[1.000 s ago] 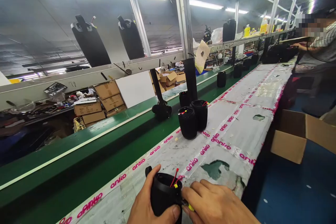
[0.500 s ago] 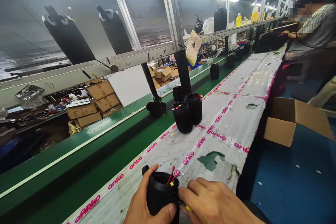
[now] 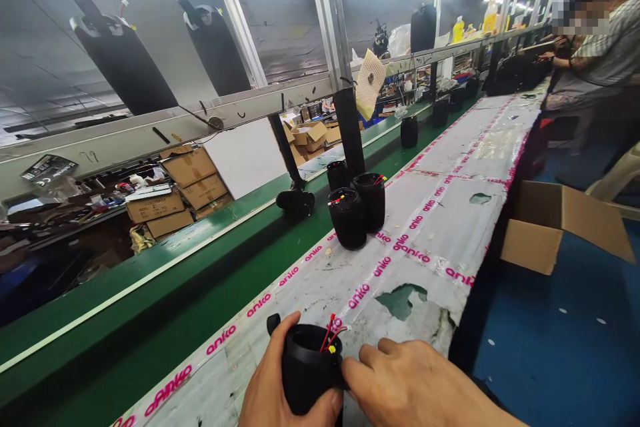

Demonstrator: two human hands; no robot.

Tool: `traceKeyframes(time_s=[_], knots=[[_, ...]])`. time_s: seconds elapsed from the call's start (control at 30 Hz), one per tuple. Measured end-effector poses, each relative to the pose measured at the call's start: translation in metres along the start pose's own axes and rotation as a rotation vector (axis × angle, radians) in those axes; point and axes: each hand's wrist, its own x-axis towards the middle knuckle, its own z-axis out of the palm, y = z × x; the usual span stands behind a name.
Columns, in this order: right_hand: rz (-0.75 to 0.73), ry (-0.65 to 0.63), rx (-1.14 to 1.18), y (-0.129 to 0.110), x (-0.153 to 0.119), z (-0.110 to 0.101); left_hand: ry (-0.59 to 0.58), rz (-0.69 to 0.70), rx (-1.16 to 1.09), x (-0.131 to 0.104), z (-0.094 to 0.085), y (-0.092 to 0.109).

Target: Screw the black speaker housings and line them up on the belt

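Note:
My left hand (image 3: 285, 387) is wrapped round a black barrel-shaped speaker housing (image 3: 309, 373), thumb in front and fingers behind. Its open top faces up, and red wires with a small yellow connector (image 3: 332, 349) stick out of it. A black loop (image 3: 273, 324) juts out at its upper left. Against the housing's right side, my right hand (image 3: 395, 373) has its fingers curled in a pinch; what they grip is hidden. Further up the bench, several similar black housings (image 3: 347, 219) stand upright close together, with red wires showing at the tops of the nearer ones.
The bench (image 3: 300, 293) has a torn white covering with pink print. Along its left runs a green conveyor belt (image 3: 210, 280) carrying more black housings. An open cardboard box (image 3: 533, 243) sits to the right. A person (image 3: 600, 60) works at the far right.
The speaker housing stays in my left hand, barely shifted. My right hand has turned slightly against its side, and the yellow-ended item seen under those fingers before is now hidden.

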Motion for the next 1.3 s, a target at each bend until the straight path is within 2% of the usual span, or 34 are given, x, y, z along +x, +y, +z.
traceKeyframes(time_s=[0.27, 0.5, 0.7, 0.97, 1.17, 1.3], knots=[[-0.022, 0.039, -0.078, -0.003, -0.001, -0.001, 0.002, -0.009, -0.011, 0.000, -0.001, 0.003], [-0.048, 0.009, -0.091, -0.002, 0.003, 0.006, -0.070, 0.032, -0.068, 0.004, -0.008, -0.001], [0.003, 0.006, 0.050, -0.003, 0.001, 0.017, -0.110, 0.076, -0.184, 0.009, -0.012, -0.001], [0.093, 0.017, 0.157, -0.005, 0.007, 0.028, -0.034, -0.003, -0.505, 0.013, -0.013, 0.006], [0.110, -0.050, 0.107, -0.010, 0.012, 0.028, 0.018, 0.015, -0.485, 0.012, -0.008, 0.006], [0.125, -0.078, 0.108, -0.010, 0.013, 0.023, -0.003, 0.007, -0.499, 0.008, -0.005, 0.008]])
